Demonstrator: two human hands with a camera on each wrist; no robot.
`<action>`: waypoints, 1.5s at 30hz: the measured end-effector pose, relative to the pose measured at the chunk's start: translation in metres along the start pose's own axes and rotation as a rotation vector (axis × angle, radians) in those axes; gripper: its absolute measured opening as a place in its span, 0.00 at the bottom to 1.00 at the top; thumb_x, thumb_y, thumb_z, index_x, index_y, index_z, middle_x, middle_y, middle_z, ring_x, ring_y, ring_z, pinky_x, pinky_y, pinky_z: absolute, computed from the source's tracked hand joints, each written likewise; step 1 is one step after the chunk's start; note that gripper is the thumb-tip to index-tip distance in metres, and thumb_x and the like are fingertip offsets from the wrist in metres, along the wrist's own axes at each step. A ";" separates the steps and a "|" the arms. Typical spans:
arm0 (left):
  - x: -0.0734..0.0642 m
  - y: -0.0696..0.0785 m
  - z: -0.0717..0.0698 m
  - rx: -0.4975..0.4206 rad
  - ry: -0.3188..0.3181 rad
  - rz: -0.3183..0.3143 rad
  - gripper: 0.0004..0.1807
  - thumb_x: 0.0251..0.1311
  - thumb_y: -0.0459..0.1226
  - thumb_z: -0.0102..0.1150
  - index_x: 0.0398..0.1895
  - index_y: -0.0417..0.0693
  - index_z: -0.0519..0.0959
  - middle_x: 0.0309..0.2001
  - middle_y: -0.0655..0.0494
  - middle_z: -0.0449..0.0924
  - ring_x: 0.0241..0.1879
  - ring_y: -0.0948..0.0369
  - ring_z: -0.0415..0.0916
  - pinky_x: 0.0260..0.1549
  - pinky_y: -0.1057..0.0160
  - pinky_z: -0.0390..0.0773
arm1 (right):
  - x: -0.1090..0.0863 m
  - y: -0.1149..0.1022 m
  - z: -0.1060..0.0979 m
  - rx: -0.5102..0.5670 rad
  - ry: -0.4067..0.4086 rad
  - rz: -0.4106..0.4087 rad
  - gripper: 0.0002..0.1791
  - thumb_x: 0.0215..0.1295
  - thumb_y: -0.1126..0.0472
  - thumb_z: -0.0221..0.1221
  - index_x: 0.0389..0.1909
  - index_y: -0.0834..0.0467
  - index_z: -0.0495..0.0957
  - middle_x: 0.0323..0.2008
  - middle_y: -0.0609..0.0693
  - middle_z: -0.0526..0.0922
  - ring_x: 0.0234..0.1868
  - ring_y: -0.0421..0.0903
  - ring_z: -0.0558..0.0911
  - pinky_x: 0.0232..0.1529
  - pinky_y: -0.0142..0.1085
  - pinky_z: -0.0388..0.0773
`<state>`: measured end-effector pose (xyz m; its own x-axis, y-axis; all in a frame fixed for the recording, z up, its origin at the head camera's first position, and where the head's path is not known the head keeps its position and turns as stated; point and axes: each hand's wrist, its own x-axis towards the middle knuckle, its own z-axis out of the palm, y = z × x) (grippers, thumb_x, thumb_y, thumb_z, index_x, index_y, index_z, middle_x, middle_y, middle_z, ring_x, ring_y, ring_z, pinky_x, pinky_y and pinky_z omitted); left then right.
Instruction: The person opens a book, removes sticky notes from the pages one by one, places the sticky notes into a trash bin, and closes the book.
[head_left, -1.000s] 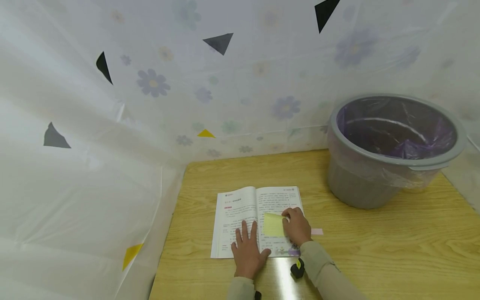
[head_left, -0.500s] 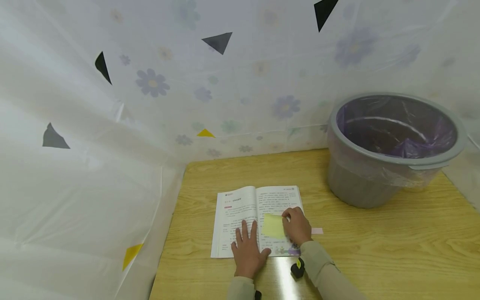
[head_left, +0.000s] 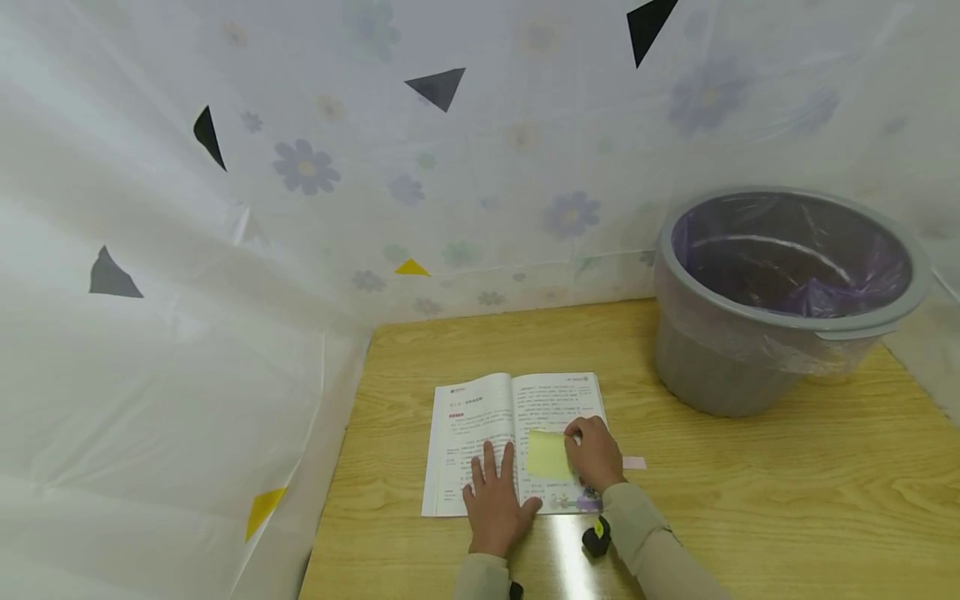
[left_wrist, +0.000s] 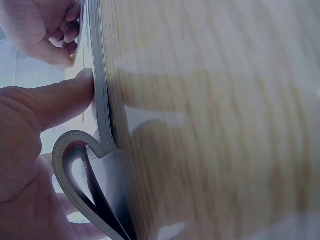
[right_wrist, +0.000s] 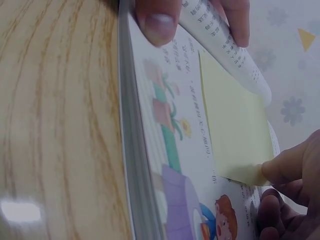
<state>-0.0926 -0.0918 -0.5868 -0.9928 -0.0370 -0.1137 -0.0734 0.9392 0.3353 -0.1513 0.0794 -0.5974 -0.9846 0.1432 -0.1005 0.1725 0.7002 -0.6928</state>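
Observation:
An open book lies on the wooden table, its printed pages facing up. My left hand rests on its lower middle with the fingers spread; in the left wrist view the thumb presses near the page edge. A yellow sticky note is over the right-hand page. My right hand pinches its right edge, and in the right wrist view the thumb sits on the note's corner. The other fingers curl beneath, partly hidden.
A pink paper tab sticks out at the book's right side. A large grey bin with a plastic liner stands at the back right. Plastic-covered walls border the table behind and on the left.
The yellow note has shifted slightly toward me on the page, its left part tilting a little differently. Both hands stay nearly in place.

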 end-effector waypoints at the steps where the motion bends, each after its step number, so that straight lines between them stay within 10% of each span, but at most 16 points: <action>1: 0.000 0.000 0.000 -0.001 0.000 -0.001 0.52 0.46 0.55 0.74 0.76 0.58 0.60 0.79 0.45 0.51 0.76 0.38 0.53 0.63 0.29 0.63 | 0.000 0.000 0.000 0.004 -0.005 0.003 0.06 0.66 0.60 0.57 0.38 0.56 0.81 0.43 0.54 0.78 0.39 0.48 0.78 0.42 0.45 0.77; 17: 0.001 0.000 0.000 -0.020 -0.007 -0.007 0.52 0.46 0.54 0.74 0.76 0.58 0.60 0.79 0.45 0.50 0.76 0.38 0.52 0.64 0.29 0.61 | -0.007 0.007 -0.022 0.325 -0.111 0.097 0.12 0.71 0.55 0.53 0.47 0.56 0.79 0.48 0.55 0.82 0.42 0.48 0.80 0.32 0.39 0.81; 32: 0.002 0.000 0.003 -0.011 -0.007 -0.012 0.53 0.46 0.55 0.74 0.76 0.59 0.60 0.80 0.45 0.50 0.76 0.38 0.52 0.65 0.29 0.61 | -0.032 -0.016 -0.109 0.356 0.172 -0.031 0.13 0.73 0.55 0.55 0.47 0.58 0.80 0.39 0.50 0.82 0.34 0.34 0.74 0.35 0.27 0.73; 45: 0.002 0.000 0.000 -0.021 -0.017 -0.012 0.52 0.46 0.54 0.74 0.76 0.59 0.59 0.80 0.45 0.50 0.76 0.37 0.52 0.64 0.28 0.61 | -0.047 -0.030 -0.194 0.696 0.603 -0.257 0.04 0.65 0.72 0.58 0.38 0.68 0.80 0.29 0.41 0.81 0.26 0.35 0.76 0.28 0.22 0.72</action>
<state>-0.0948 -0.0917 -0.5872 -0.9901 -0.0419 -0.1339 -0.0872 0.9313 0.3536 -0.1046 0.1872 -0.4332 -0.7758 0.5156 0.3638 -0.2937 0.2151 -0.9314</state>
